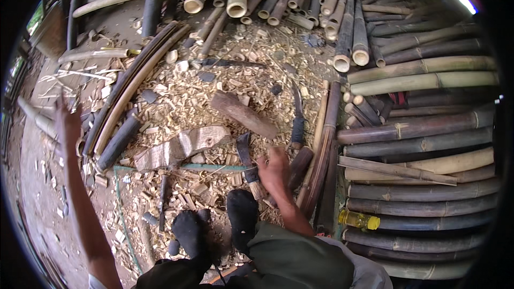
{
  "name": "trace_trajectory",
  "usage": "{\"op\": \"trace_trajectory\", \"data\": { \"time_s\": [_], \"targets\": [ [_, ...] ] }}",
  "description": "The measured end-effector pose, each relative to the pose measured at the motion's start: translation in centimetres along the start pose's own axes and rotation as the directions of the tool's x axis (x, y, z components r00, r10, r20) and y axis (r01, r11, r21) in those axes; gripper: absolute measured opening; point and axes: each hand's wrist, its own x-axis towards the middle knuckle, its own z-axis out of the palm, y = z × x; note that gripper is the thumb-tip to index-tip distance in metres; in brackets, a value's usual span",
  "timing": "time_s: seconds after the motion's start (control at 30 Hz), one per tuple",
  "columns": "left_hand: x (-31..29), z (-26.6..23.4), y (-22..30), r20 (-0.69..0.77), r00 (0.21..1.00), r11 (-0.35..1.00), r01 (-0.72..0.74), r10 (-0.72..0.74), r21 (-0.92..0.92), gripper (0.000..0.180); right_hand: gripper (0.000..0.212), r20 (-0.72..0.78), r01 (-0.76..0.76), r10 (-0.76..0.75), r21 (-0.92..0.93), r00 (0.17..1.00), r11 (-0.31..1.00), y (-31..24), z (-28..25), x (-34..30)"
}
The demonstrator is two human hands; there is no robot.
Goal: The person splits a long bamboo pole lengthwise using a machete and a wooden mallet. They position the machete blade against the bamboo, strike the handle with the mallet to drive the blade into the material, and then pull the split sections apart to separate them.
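My left hand (68, 123) reaches out at the far left with its fingers apart, holding nothing, near bamboo poles (43, 120) and thin split strips (80, 76). Between my knees and the wood blocks, my right hand (273, 168) is curled closed; whatever may be in it is hidden. Just left of it lies a broad dark blade (244, 150) with a wrapped handle. A long knife (297, 112) with a dark wrapped grip rests beyond the hand. Two wood blocks lie ahead: a pale, notched one (182, 147) and a brown one (243, 114).
Wood chips (193, 83) cover the ground around my dark-covered feet (190, 233). Stacked bamboo poles (423, 128) line the right side, with a yellow-capped bottle (358, 219) among them. More cut bamboo (237, 0) lies at the back. Split lengths (139, 83) slant across the left.
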Motion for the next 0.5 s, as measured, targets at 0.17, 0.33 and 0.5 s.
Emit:
{"op": "trace_trajectory", "data": {
  "time_s": [0.17, 0.33, 0.5],
  "targets": [
    [-7.9, -0.8, 2.3, 0.298, 0.944, 0.73, 0.303, -0.142, -0.613, 0.018, 0.049, -0.36, -0.477, 0.391, -0.191, 0.847, 0.858, 9.8, -7.8, 2.6],
    [-23.3, -3.6, 14.8, 0.762, 0.647, 0.74, 0.52, -0.015, -0.427, 0.02, 0.078, -0.071, -0.624, 0.64, -0.327, 0.765, 0.71, 11.1, -11.0, -2.5],
    [-27.0, -5.6, 19.0, 0.792, 0.603, 0.8, 0.521, -0.097, -0.298, 0.03, 0.103, -0.068, -0.564, 0.568, 0.072, 0.82, 0.822, 14.2, -8.9, -4.7]
  ]
}}
